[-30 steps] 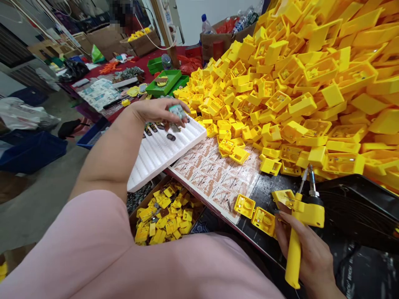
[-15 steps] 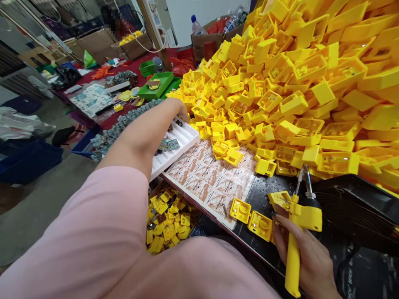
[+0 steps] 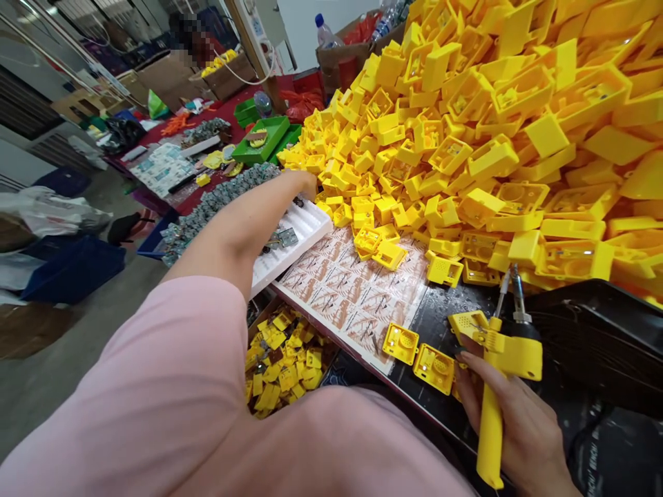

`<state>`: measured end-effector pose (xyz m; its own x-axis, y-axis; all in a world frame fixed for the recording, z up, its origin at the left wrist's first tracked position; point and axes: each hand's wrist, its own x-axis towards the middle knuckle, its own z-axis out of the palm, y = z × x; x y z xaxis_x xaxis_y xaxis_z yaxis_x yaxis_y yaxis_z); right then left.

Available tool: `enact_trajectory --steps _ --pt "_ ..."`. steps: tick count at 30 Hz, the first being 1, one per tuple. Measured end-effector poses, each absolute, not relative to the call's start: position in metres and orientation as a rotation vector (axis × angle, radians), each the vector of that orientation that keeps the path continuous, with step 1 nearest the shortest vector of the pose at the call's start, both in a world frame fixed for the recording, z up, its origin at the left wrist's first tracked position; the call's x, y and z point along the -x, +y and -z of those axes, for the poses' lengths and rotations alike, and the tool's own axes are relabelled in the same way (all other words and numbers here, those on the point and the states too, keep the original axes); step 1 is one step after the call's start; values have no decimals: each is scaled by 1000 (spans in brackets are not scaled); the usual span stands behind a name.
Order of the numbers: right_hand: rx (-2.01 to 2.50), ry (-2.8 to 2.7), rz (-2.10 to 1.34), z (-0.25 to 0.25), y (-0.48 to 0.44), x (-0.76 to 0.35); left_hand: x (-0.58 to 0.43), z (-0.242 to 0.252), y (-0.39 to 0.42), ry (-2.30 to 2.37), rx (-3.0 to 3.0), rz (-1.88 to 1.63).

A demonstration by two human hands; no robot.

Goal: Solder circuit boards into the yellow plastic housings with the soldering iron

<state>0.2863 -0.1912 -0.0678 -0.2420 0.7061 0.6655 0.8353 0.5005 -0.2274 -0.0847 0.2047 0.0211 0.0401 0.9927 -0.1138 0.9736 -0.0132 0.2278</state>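
A cardboard box [image 3: 257,324] at bottom centre holds yellow plastic casings [image 3: 282,366]; a white foam tray [image 3: 305,231] carries metal parts [image 3: 284,238]. The left hand [image 3: 305,185] reaches over the tray's far end, its grip hidden; the right hand [image 3: 510,421], lower right, closes around a yellow soldering gun [image 3: 489,435].

One head-worn camera looks forward and down, close over the bench [image 3: 440,310], at the left hand [image 3: 303,185] and right hand [image 3: 510,421].
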Motion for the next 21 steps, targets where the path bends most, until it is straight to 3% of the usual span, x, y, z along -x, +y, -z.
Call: enact_trajectory --steps 6,17,21 --pt "1239 -2001 223 65 -189 -285 102 -35 161 2060 -1913 -621" --pt "1221 -1992 256 66 -187 -284 125 -12 120 1563 -1306 -1662" --pt "1212 -2029 316 65 -186 -285 132 -44 118 1244 -1372 -1700"
